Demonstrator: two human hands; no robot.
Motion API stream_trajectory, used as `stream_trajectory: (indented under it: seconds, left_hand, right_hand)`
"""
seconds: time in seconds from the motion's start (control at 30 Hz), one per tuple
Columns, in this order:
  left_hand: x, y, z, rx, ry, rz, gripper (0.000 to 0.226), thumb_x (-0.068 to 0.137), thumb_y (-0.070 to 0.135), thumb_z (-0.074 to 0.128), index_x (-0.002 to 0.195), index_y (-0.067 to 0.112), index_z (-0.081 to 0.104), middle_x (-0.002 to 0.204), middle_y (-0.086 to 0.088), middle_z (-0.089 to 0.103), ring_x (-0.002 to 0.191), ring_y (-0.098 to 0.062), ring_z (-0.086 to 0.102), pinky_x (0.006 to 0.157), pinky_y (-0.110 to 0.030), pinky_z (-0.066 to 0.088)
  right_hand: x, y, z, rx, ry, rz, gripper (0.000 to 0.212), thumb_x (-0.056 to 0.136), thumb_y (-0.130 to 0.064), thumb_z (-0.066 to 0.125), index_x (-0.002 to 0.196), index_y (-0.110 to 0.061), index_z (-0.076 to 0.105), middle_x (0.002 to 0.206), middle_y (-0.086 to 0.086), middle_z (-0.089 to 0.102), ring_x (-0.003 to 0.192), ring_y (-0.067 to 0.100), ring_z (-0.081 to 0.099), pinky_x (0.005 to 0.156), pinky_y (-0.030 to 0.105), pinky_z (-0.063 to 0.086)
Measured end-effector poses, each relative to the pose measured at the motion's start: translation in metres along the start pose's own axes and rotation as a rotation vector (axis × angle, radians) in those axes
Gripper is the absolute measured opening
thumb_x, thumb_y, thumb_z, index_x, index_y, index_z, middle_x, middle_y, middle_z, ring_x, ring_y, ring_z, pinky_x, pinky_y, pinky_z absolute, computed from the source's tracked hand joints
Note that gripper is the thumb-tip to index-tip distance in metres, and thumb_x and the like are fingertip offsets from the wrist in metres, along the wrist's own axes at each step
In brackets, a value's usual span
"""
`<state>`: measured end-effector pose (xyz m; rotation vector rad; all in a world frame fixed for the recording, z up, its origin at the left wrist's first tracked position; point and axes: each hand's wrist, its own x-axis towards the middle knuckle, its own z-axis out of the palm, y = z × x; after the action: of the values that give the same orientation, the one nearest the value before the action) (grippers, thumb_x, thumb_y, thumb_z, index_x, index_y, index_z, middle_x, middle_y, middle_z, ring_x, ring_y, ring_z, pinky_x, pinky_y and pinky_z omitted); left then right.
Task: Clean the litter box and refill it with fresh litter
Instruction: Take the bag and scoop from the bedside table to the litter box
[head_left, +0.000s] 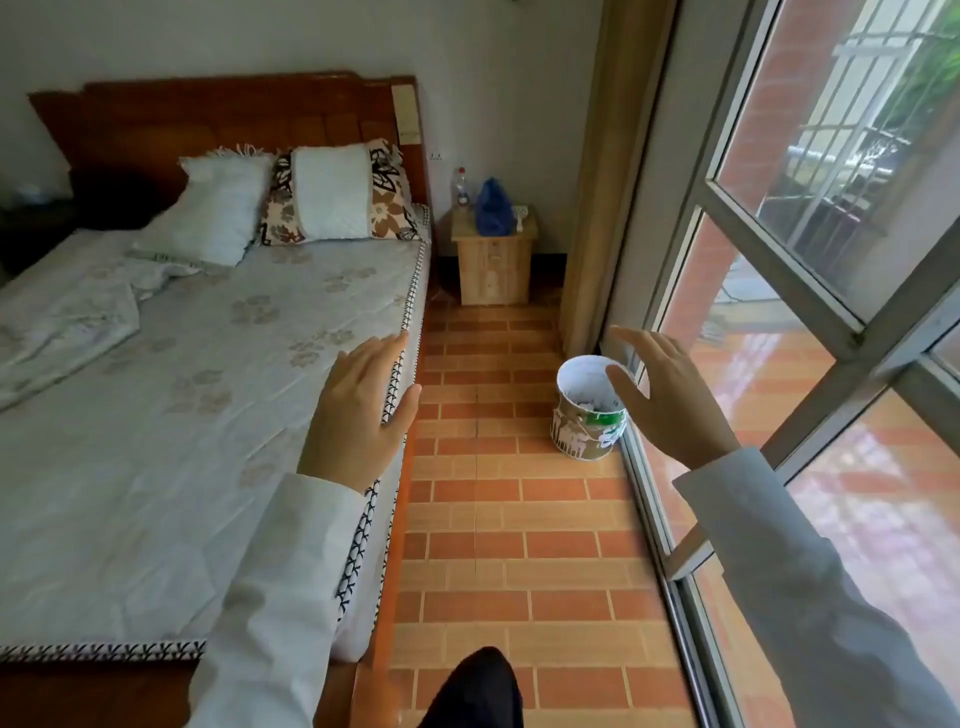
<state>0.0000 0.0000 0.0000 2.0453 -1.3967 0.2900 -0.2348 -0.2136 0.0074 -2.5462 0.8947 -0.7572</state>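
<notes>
So you're at the approach step: left hand (358, 415) and right hand (670, 395) both raised, fingers spread, holding nothing. No litter box in view. Small white scoop-like tool (519, 217), possibly a litter scoop, sits beside the blue knotted plastic bag (493, 207) on the light wooden bedside surface (494, 270), well ahead. White-and-tan paper-filled bucket (589, 410) stands below your right hand. Next, walk forward and fetch supplies.

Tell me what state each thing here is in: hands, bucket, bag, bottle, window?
Left hand: open, fingers straight, holding nothing.
Right hand: open, fingers spread, holding nothing.
White and green round bucket: upright on the floor, lidless, scraps inside.
Blue plastic bag: upright on the wooden bedside table, top bunched.
Clear plastic bottle: upright, capped.
Grey-framed glass window: cannot tell whether latched.
</notes>
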Motion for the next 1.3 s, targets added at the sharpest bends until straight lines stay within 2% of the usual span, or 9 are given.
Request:
stream_trajectory:
  seconds: [0.13,0.27,0.4,0.5,0.7,0.87,1.07,1.3]
  left_hand:
    - [0.004,-0.011,0.01,-0.011,0.009,-0.023,0.047,0.093,0.03,0.051,0.136,0.012,0.045,0.135,-0.009,0.051,0.127,-0.023,0.045,0.104,-0.052,0.038]
    - [0.018,-0.031,0.024,0.011,-0.008,-0.039,0.048,0.092,0.034,0.047,0.136,0.012,0.045,0.135,-0.008,0.052,0.127,-0.024,0.046,0.104,-0.052,0.039]
    - [0.047,-0.059,0.047,0.008,-0.018,-0.062,0.048,0.093,0.034,0.047,0.135,0.013,0.046,0.135,-0.008,0.053,0.127,-0.024,0.045,0.103,-0.053,0.039]
    - [0.079,-0.082,0.064,0.015,-0.011,-0.057,0.047,0.093,0.033,0.046,0.135,0.013,0.046,0.135,-0.007,0.053,0.127,-0.023,0.044,0.103,-0.053,0.039]
    - [0.18,-0.14,0.096,0.014,-0.023,-0.09,0.046,0.093,0.03,0.049,0.136,0.015,0.045,0.136,-0.005,0.052,0.127,-0.021,0.045,0.11,-0.048,0.032]
    - [0.274,-0.185,0.122,-0.001,-0.032,-0.066,0.045,0.092,0.03,0.049,0.134,0.014,0.047,0.134,-0.005,0.053,0.124,-0.023,0.047,0.104,-0.051,0.037]
    - [0.363,-0.224,0.161,-0.043,-0.036,-0.031,0.044,0.092,0.026,0.052,0.133,0.012,0.048,0.132,-0.006,0.054,0.123,-0.019,0.045,0.103,-0.052,0.038]
    - [0.463,-0.265,0.222,-0.055,-0.054,-0.026,0.045,0.092,0.028,0.052,0.135,0.014,0.047,0.133,-0.004,0.054,0.123,-0.018,0.048,0.104,-0.05,0.038]
  right_hand:
    - [0.011,0.005,0.013,-0.004,-0.023,0.009,0.043,0.095,-0.025,0.052,0.136,-0.013,0.048,0.132,0.008,0.055,0.125,0.025,0.045,0.102,0.04,0.039]
    - [0.034,0.013,0.032,0.004,-0.038,0.011,0.042,0.095,-0.025,0.053,0.134,-0.013,0.05,0.13,0.008,0.056,0.123,0.025,0.046,0.101,0.039,0.041]
    - [0.072,0.023,0.06,-0.001,-0.073,0.027,0.041,0.095,-0.028,0.052,0.134,-0.016,0.05,0.131,0.006,0.056,0.124,0.024,0.046,0.1,0.046,0.043]
    - [0.107,0.03,0.08,-0.003,-0.089,0.034,0.041,0.095,-0.028,0.051,0.134,-0.015,0.05,0.131,0.006,0.056,0.124,0.024,0.046,0.102,0.04,0.039]
    - [0.222,0.042,0.121,-0.009,-0.136,0.055,0.043,0.096,-0.027,0.051,0.136,-0.014,0.048,0.133,0.006,0.054,0.129,0.023,0.042,0.104,0.036,0.037]
    - [0.316,0.058,0.149,-0.01,-0.115,0.063,0.042,0.096,-0.025,0.051,0.136,-0.012,0.048,0.131,0.008,0.055,0.127,0.025,0.043,0.103,0.037,0.038]
    - [0.398,0.087,0.177,-0.014,-0.103,0.123,0.042,0.095,-0.023,0.052,0.134,-0.01,0.05,0.128,0.01,0.057,0.126,0.029,0.045,0.102,0.035,0.037]
    - [0.494,0.133,0.221,0.004,-0.145,0.15,0.043,0.097,-0.027,0.048,0.137,-0.013,0.046,0.13,0.008,0.055,0.13,0.025,0.041,0.105,0.037,0.036]
